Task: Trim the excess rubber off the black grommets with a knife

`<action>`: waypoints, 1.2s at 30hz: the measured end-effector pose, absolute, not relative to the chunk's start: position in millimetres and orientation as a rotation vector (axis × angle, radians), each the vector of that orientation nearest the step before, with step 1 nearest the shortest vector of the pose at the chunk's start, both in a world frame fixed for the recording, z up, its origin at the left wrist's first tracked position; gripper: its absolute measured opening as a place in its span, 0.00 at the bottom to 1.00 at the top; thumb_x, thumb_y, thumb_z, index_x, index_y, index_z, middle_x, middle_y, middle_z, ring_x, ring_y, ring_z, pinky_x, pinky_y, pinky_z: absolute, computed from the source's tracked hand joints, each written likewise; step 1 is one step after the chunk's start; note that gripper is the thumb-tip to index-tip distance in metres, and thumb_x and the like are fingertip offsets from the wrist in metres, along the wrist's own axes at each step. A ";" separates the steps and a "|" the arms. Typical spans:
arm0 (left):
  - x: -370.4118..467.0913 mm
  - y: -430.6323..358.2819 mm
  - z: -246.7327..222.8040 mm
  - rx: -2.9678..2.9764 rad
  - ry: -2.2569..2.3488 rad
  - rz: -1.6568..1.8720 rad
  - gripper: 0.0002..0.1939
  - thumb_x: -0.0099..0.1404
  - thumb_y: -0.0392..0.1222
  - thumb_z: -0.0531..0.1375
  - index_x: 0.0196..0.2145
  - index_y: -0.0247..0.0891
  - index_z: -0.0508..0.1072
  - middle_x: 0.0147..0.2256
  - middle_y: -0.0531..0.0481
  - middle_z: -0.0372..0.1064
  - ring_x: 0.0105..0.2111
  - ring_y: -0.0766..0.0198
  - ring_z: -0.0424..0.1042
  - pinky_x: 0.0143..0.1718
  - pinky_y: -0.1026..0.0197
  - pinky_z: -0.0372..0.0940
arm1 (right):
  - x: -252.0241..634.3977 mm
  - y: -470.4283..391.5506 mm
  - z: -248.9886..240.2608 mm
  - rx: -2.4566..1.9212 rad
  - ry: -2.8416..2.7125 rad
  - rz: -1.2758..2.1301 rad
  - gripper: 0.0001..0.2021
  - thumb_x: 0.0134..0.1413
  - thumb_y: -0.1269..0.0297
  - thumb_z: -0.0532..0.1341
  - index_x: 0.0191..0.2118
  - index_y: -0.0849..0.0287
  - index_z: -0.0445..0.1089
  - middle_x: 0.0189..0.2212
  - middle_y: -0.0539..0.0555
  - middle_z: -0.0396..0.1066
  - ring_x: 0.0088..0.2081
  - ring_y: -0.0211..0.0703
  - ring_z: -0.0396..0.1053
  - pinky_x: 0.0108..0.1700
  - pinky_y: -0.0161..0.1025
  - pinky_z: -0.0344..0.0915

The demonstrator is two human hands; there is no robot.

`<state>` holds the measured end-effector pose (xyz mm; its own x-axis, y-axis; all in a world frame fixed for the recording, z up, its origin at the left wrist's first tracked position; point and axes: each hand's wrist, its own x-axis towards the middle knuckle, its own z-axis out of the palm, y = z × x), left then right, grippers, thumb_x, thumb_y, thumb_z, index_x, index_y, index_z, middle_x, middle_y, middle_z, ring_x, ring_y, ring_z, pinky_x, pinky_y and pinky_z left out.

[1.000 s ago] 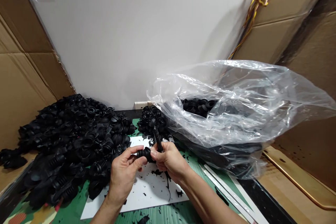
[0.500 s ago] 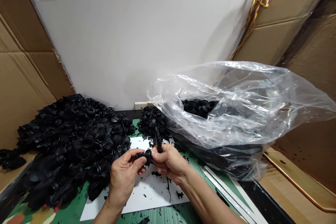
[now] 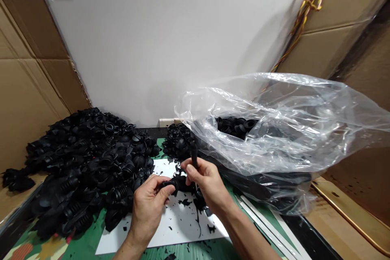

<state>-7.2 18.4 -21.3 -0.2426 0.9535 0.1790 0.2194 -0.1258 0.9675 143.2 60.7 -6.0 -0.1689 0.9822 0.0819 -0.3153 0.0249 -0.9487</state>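
My left hand is closed, with the thumb and fingers pinching a black ribbed rubber bellows above a white sheet. Close to its right, my right hand grips a slim tool with a black handle. The handle points upward, and a thin tip shows below the fingers near the bellows. I cannot make out the tool's exact kind, nor whether its tip touches the rubber. Black rubber scraps lie on the sheet beneath both hands.
A large heap of black ribbed rubber parts covers the left side. At the right stands a clear plastic bag holding similar parts. Dark scraps are piled behind the sheet. White strips and a gold phone lie farther right.
My right hand has moved up and slightly right, away from my left fingers, and the tool now stands more upright. More of the bellows shows. The whole view has shifted a little.
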 end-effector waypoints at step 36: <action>-5.7 14.3 -16.8 1.596 1.512 1.382 0.05 0.55 0.42 0.62 0.25 0.40 0.77 0.21 0.54 0.66 0.19 0.67 0.64 0.20 0.66 0.60 | 133.9 44.7 -8.5 -0.726 -1.398 1.019 0.07 0.52 0.62 0.62 0.28 0.58 0.72 0.24 0.53 0.71 0.26 0.42 0.68 0.30 0.39 0.65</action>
<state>-5.7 14.3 -16.8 -0.1545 0.9398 0.3049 0.3884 -0.2260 0.8933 133.9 44.7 -8.5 -0.1058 0.8931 0.4373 -0.1428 0.4216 -0.8955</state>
